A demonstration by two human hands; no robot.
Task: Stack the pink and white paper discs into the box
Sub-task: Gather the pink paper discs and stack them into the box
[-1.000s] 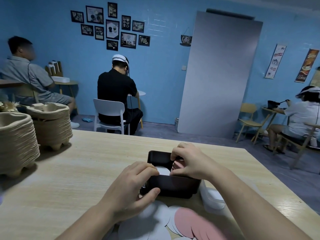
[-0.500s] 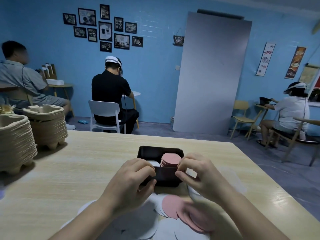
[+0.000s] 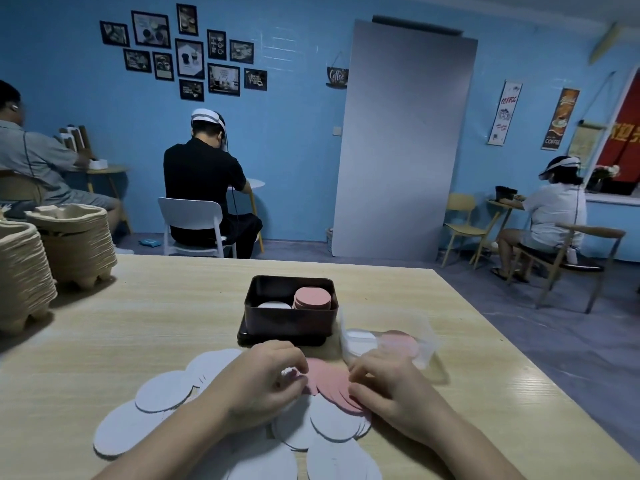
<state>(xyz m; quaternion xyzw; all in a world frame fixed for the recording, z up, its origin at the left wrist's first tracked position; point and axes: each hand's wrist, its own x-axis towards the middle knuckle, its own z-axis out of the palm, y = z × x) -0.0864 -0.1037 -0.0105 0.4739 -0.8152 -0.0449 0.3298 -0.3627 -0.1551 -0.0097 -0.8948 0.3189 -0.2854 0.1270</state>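
Glossy dark plastic box, rectangular with rounded corners, on a pale wood-grain table. It holds a pink stack beside a white stack. Before the box lie flat round loose white discs and fanned loose pink discs. Far behind it, a wall sign reads "Coffee". The left hand and right hand, fingers curled, pinch the pink fan's edges.
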